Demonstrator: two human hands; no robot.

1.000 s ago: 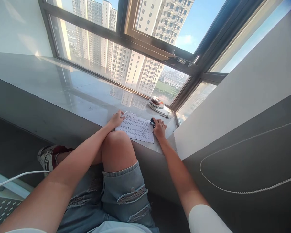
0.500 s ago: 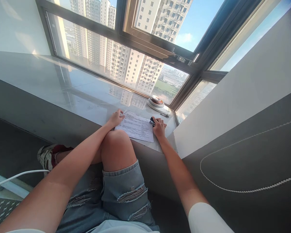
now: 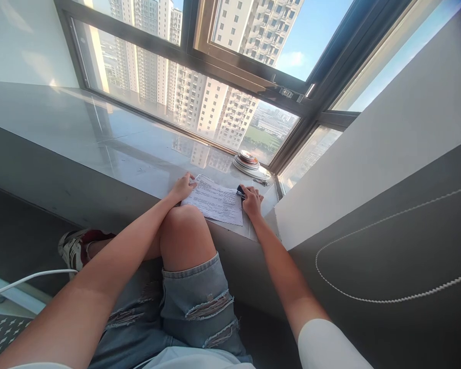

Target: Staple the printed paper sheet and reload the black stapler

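Printed sheets of paper [image 3: 215, 200] lie on the window sill, just beyond my raised knee. My left hand [image 3: 183, 186] grips their left edge near the far corner, with the fingertips on the paper. At the far right corner, my right hand [image 3: 252, 199] is wrapped round a small black stapler [image 3: 240, 191]. The stapler's front end meets the paper's edge; most of its body is hidden under my fingers. Whether a staple is in the paper is too small to tell.
A stack of round plate-like discs [image 3: 248, 163] stands by the window corner, with a small dark item [image 3: 261, 182] beside it. The glossy sill [image 3: 80, 133] stretches left. A beaded cord [image 3: 369, 300] hangs at right. A white cable [image 3: 30, 278] runs at lower left.
The stapler in my right hand has tilted very slightly at the paper's corner. My left hand and the sheets stay where they were.
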